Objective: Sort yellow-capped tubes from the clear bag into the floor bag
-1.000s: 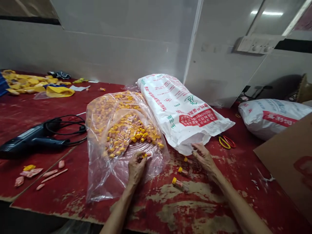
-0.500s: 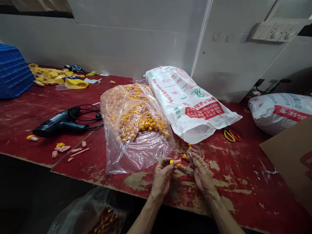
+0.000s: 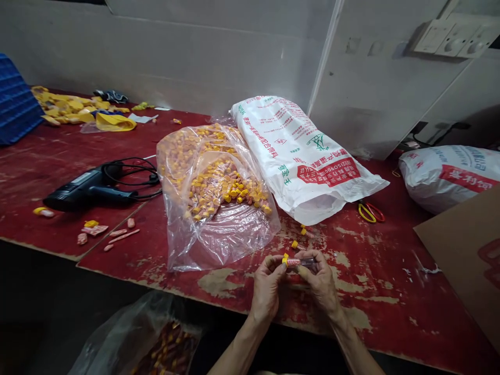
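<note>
Pinching clear tube (image 3: 299,263) over red table (image 3: 375,307): left hand (image 3: 267,289) fingers on yellow cap (image 3: 285,259), right hand (image 3: 322,284) on clear end (image 3: 308,263), tube level.

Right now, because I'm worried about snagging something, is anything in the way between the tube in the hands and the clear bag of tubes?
Nothing visible is in the way. The left hand and right hand hold the small yellow-capped tube beside the clear plastic bag, and only the worn red bench top lies between them.

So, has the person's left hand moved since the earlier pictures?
Yes: the left hand went rightward, off the clear plastic bag, and now sits beside it.
</note>
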Demonstrator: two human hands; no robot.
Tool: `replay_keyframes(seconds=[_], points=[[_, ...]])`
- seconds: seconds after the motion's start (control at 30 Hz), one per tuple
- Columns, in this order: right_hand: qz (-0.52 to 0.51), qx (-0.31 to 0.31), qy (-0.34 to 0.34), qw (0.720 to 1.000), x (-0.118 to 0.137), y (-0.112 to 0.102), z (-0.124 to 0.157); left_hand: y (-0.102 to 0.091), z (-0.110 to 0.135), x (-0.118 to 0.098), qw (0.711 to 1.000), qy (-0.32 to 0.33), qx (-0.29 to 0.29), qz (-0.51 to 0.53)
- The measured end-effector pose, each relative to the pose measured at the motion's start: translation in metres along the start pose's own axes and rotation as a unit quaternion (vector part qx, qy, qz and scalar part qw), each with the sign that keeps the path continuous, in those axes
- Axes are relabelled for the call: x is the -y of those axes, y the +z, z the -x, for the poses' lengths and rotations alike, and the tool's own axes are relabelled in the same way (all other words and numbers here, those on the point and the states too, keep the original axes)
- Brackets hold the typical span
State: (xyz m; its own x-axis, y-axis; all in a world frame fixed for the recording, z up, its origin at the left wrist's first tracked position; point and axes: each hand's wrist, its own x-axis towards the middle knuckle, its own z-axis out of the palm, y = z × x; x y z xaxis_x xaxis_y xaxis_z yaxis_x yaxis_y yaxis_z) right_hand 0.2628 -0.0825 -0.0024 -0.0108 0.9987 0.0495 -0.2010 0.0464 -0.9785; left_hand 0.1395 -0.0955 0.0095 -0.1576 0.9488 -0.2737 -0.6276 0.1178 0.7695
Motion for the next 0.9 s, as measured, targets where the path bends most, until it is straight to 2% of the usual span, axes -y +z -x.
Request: replay_keyframes(seconds=[0.1, 0.27, 0.37, 0.43, 0.5, 0.57, 0.63, 0.7, 0.8, 0.87, 0.9], points=[[0.055, 0.017, -0.009, 0.998, 0.002, 0.000, 0.003, -0.003, 0.003, 0.005, 0.994, 0.045, 0.012, -0.097], [0.102, 0.039, -0.043, 0.993, -0.001, -0.003, 0.003, -0.003, 0.004, 0.004, 0.965, 0.089, 0.064, -0.238], [0.129, 0.045, -0.057, 0.989, -0.003, -0.014, -0.005, 0.001, -0.007, -0.003, 0.933, 0.138, 0.102, -0.318], [0.180, 0.012, -0.090, 0.980, -0.007, -0.026, -0.013, 0.003, -0.019, -0.007, 0.907, 0.186, 0.106, -0.363], [0.252, -0.030, -0.121, 0.960, -0.016, -0.039, -0.022, 0.003, -0.034, -0.014, 0.883, 0.236, 0.072, -0.400], [0.330, -0.058, -0.143, 0.931, -0.029, -0.052, -0.030, -0.001, -0.054, -0.022, 0.853, 0.283, 0.011, -0.438], [0.392, -0.069, -0.167, 0.902, -0.043, -0.062, -0.035, -0.007, -0.076, -0.033, 0.820, 0.317, -0.048, -0.474], [0.431, -0.067, -0.195, 0.879, -0.052, -0.070, -0.037, -0.012, -0.099, -0.044, 0.800, 0.329, -0.087, -0.494], [0.458, -0.068, -0.229, 0.856, -0.053, -0.080, -0.046, -0.011, -0.132, -0.054, 0.781, 0.333, -0.091, -0.520], [0.476, -0.085, -0.249, 0.839, -0.045, -0.087, -0.064, -0.006, -0.149, -0.054, 0.771, 0.331, -0.076, -0.539], [0.503, -0.092, -0.252, 0.822, -0.039, -0.091, -0.077, -0.003, -0.156, -0.053, 0.767, 0.328, -0.069, -0.547]])
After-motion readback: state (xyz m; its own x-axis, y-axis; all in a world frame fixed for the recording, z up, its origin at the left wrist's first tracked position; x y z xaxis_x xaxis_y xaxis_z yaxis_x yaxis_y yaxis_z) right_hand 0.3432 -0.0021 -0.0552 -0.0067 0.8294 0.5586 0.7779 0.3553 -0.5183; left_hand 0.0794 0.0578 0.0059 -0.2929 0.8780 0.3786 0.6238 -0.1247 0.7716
